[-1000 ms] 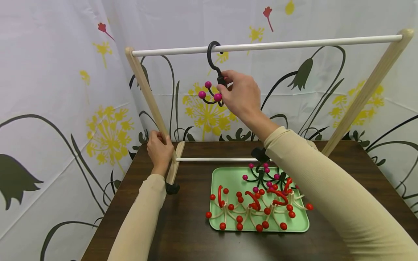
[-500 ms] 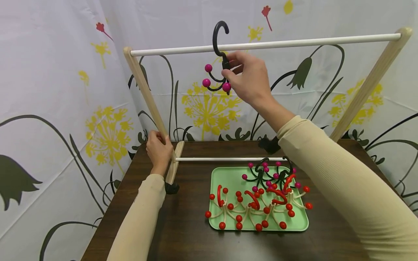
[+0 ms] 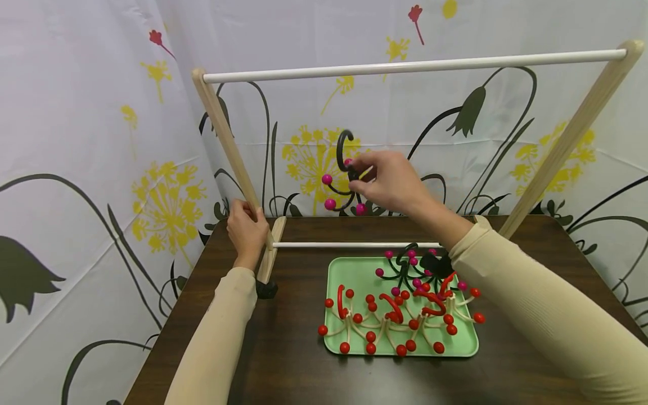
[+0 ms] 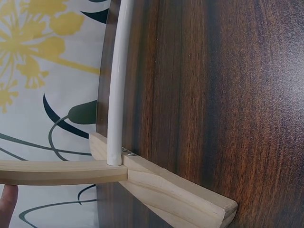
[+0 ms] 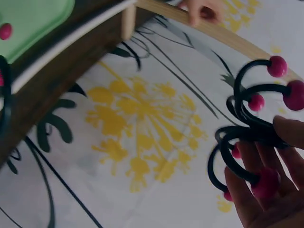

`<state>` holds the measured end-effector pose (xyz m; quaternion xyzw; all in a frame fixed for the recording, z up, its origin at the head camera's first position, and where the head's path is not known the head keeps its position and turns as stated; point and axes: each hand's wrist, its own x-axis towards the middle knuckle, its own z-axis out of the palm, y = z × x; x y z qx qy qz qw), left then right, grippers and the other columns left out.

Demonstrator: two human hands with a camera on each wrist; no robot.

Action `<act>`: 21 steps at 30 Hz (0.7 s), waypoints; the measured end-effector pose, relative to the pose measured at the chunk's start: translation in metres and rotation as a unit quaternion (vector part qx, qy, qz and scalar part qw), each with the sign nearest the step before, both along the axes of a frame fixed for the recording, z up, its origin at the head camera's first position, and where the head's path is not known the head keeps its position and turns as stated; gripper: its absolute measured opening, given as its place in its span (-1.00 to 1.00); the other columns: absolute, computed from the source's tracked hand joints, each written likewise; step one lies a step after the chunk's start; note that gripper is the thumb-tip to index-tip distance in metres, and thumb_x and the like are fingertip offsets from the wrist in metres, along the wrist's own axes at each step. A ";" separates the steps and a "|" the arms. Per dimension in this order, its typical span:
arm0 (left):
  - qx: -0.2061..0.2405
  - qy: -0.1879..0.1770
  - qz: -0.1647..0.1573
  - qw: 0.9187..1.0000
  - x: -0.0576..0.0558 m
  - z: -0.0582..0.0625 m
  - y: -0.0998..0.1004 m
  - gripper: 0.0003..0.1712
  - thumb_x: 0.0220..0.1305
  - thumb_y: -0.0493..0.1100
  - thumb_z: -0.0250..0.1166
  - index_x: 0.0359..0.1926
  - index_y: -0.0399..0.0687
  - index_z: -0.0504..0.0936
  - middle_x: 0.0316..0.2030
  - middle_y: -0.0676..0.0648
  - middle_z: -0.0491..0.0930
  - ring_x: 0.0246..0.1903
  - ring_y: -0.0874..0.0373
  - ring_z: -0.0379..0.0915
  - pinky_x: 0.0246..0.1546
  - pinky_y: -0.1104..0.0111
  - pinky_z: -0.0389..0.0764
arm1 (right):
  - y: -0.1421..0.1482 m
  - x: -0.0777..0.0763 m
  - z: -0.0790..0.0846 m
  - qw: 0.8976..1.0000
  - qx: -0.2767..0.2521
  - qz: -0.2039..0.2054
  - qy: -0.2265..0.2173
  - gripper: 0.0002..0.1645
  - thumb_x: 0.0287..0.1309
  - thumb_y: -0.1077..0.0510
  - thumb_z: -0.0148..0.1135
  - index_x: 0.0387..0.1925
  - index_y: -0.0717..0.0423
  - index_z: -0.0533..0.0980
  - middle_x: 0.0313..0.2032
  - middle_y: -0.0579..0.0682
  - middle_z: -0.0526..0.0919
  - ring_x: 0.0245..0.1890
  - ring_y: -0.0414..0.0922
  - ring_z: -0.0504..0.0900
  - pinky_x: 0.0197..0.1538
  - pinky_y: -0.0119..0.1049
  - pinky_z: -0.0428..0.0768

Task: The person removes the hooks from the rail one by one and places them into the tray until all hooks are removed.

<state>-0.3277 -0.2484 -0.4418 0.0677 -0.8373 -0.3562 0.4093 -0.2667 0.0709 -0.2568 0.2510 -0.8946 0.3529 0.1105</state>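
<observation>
My right hand [image 3: 392, 180] pinches the neck of a black hook hanger [image 3: 340, 152] whose curved arms end in pink balls. It hangs upright in the air under the white top rod [image 3: 405, 67], apart from it. In the right wrist view several arms of the hanger [image 5: 256, 132] fan out over the fingers. Low on the rack's left wooden upright [image 3: 225, 132], my left hand [image 3: 247, 230] grips the wood. Only a fingertip [image 4: 6, 204] of it shows in the left wrist view, against the upright [image 4: 57, 173].
Below the rack a green tray [image 3: 354, 275] carries black hangers with pink balls [image 3: 403, 273] and several cream hangers with red hooks and red balls [image 3: 390, 318]. A lower white rod [image 3: 344, 245] joins the rack's feet. A patterned curtain [image 3: 283, 34] hangs behind the dark wooden table [image 3: 283, 349].
The black hanger's hook, earlier over the top rod, has been lifted off it. My right hand has then lowered the hanger well below the rod. My left hand stays in place.
</observation>
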 end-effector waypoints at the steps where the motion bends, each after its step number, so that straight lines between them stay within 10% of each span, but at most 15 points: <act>1: 0.001 -0.001 0.000 1.000 0.000 0.000 0.000 -0.78 0.17 -0.23 0.31 -0.26 -0.25 0.46 -0.37 -0.23 0.49 -0.39 -0.20 0.47 -0.31 -0.07 0.43 | -0.001 0.001 -0.008 1.000 0.024 0.001 -0.008 -0.65 0.08 0.15 0.41 -0.06 0.14 0.66 -0.17 0.00 0.73 -0.27 -0.15 0.71 -0.17 -0.22 0.58; 11: 0.003 -0.007 0.003 1.000 0.000 0.000 -0.001 -0.78 0.18 -0.22 0.31 -0.26 -0.24 0.46 -0.37 -0.22 0.49 -0.38 -0.20 0.47 -0.31 -0.07 0.43 | -0.014 0.006 -0.081 0.978 0.198 0.039 -0.059 -0.83 0.01 0.12 0.42 -0.29 -0.04 0.66 -0.44 -0.19 0.67 -0.41 -0.21 0.61 -0.33 -0.18 0.56; 21: 0.003 -0.006 0.001 1.000 -0.001 0.000 -0.001 -0.78 0.17 -0.22 0.31 -0.28 -0.23 0.44 -0.39 -0.22 0.47 -0.41 -0.20 0.46 -0.33 -0.08 0.42 | -0.014 0.007 -0.135 0.966 0.221 0.069 -0.111 -0.84 0.06 0.23 0.38 -0.34 -0.11 0.71 -0.53 -0.21 0.63 -0.47 -0.18 0.55 -0.35 -0.24 0.51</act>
